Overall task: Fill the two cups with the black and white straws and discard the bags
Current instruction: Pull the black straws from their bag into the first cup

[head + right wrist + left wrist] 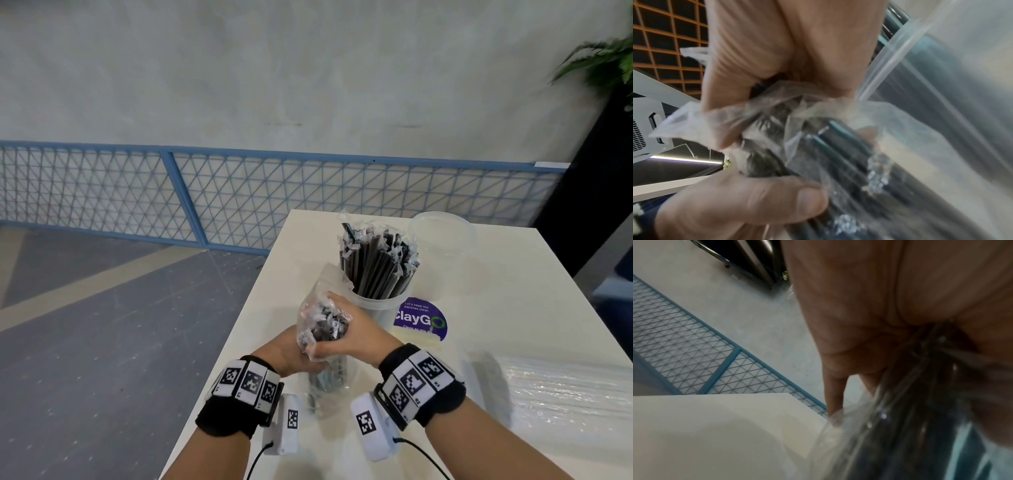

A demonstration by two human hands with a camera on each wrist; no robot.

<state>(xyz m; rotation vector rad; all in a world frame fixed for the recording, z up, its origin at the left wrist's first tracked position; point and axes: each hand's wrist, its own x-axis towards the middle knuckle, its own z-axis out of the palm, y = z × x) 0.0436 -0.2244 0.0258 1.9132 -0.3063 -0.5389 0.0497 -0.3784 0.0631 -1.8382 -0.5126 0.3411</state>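
Note:
A clear bag of black wrapped straws [322,342] stands upright on the white table [513,274] near its front left edge. My left hand [294,351] grips the bag's lower half from the left. At the open top of the bag, my right hand [337,325] grips the bundle of black straws [838,154] between thumb and fingers. A clear cup [376,305] just behind holds several black straws [376,263]. A second clear cup [443,246] stands empty behind it. In the left wrist view my left hand [859,337] wraps the bag [900,426].
A bag of white straws [565,387] lies on the table at the right. A purple round sticker [419,320] is on the tabletop beside the filled cup. The table's left edge drops to a grey floor with a blue mesh fence [239,192].

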